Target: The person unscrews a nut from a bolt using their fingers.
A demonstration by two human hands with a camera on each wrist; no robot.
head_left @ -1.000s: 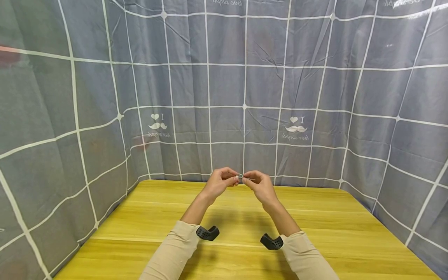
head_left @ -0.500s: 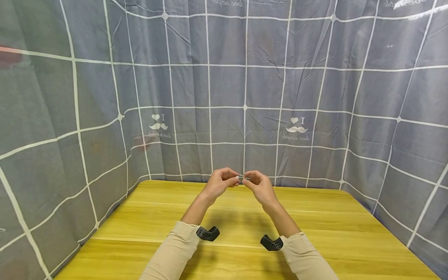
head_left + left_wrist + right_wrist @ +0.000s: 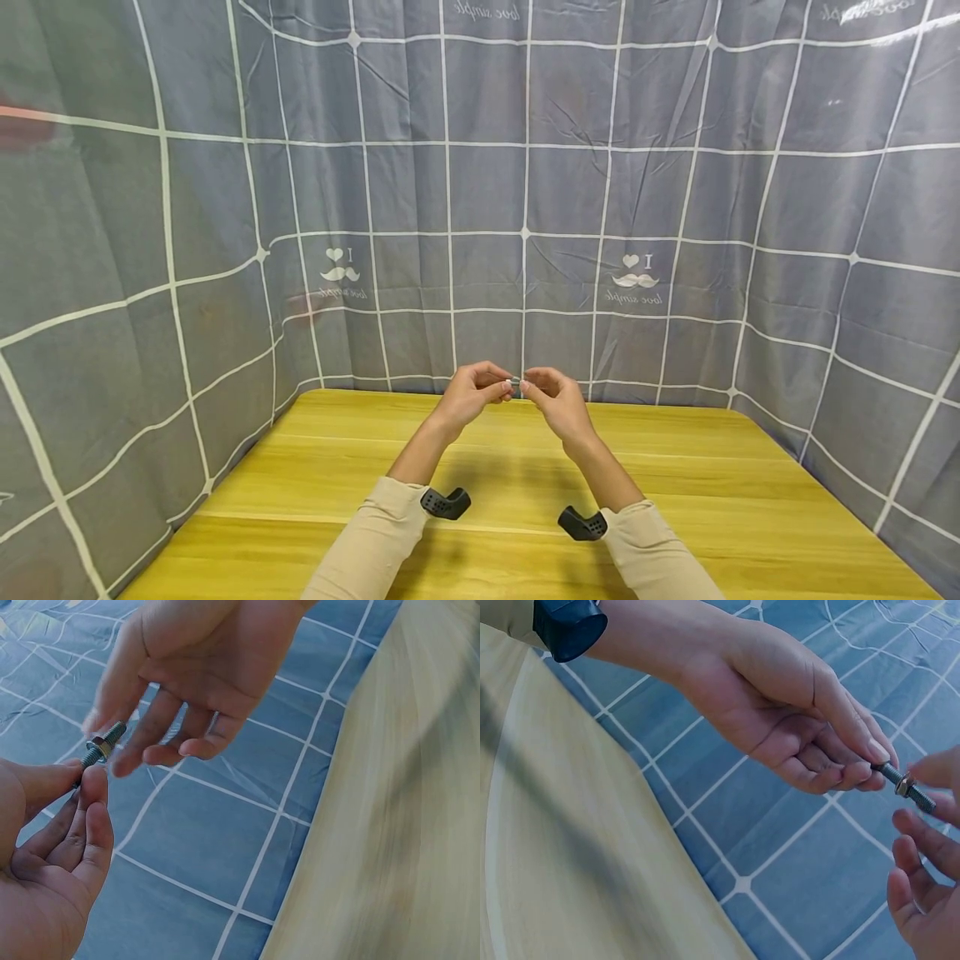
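Observation:
Near the table's far edge, in the head view, my left hand (image 3: 462, 398) pinches one end of a small metal bolt (image 3: 114, 733) between thumb and fingertips. Its gripped end is hidden by those fingers. Partway along the thread sits a nut (image 3: 904, 785), and bare thread sticks out beyond it. My right hand (image 3: 564, 408) is held around the free end, palm toward the bolt. In the left wrist view its thumb (image 3: 93, 722) and index finger stand apart on either side of the bolt. Whether the thumb touches the nut I cannot tell.
Below the hands lies a yellow wood-grain table (image 3: 517, 467). A grey curtain (image 3: 483, 192) with white grid lines stands behind it and along both sides. Dark wrist devices (image 3: 446, 502) sit at the cuffs of the beige sleeves.
The right thumb and fingers have shifted slightly at the bolt's free end, which shows less in the head view now. The left hand keeps its pinch. The whole head view has dropped slightly.

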